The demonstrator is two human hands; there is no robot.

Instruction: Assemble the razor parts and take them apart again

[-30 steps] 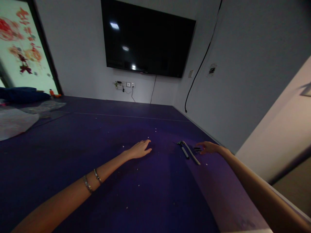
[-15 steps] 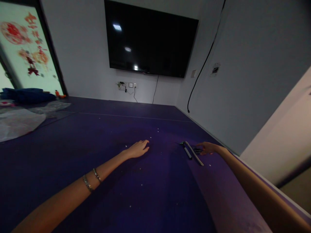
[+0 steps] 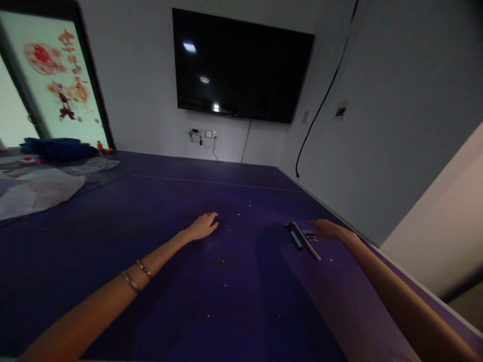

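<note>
My left hand point(image 3: 203, 226) hovers at or rests on the purple tabletop point(image 3: 241, 281), palm down with fingers stretched out and nothing in it. Farther right, my right hand point(image 3: 326, 229) is beside a small dark item point(image 3: 310, 235) that looks wrapped in clear plastic. Its fingers are apart, near or touching the item's edge. Just left of that item lies a curved grey strip point(image 3: 307, 242). A thin razor-like tool point(image 3: 296, 239) with a dark and grey handle lies alongside the strip.
Clear plastic sheeting point(image 3: 45, 191) and dark blue cloth point(image 3: 58, 149) lie at the far left, near a small orange object point(image 3: 102, 148). White specks dot the table. A black cable point(image 3: 313, 120) hangs along the right wall, and a television point(image 3: 241, 65) is mounted ahead.
My left hand has moved left across the table. My right hand stays beside the small dark item, which now shows more clearly. The whole view has shifted slightly.
</note>
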